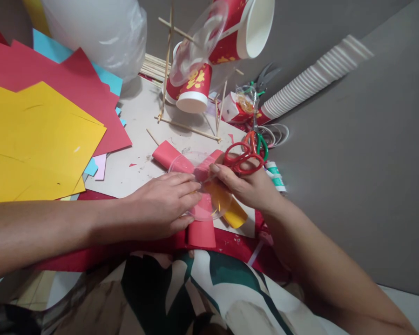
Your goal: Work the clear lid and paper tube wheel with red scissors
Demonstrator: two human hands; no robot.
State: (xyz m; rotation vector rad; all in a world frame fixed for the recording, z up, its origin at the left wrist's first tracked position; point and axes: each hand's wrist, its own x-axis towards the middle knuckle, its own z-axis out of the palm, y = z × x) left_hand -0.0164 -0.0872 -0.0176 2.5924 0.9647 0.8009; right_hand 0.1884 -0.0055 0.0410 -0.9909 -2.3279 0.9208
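Note:
My left hand (169, 200) lies flat, its fingers outstretched on a clear round plastic lid (223, 209). Under the lid, rolled paper pieces fan out: a red one (201, 232) toward me, a yellow one (235, 213) at the lower right and another red one (165, 156) at the upper left. A thin wooden stick (152, 137) pokes out beyond the upper left piece. My right hand (249, 184) is closed around red-handled scissors (235, 158), the loops above the hand, the fingers close to the lid's middle. My fingers hide the scissors' tip.
Yellow sheets (38, 144) and red sheets (63, 83) are stacked at left. Behind the lid stands a wooden stick frame (188, 129) with red paper cups (195, 86). A stack of paper cups (310, 77) leans by the grey wall (370, 153); green-handled scissors (263, 148) are nearby.

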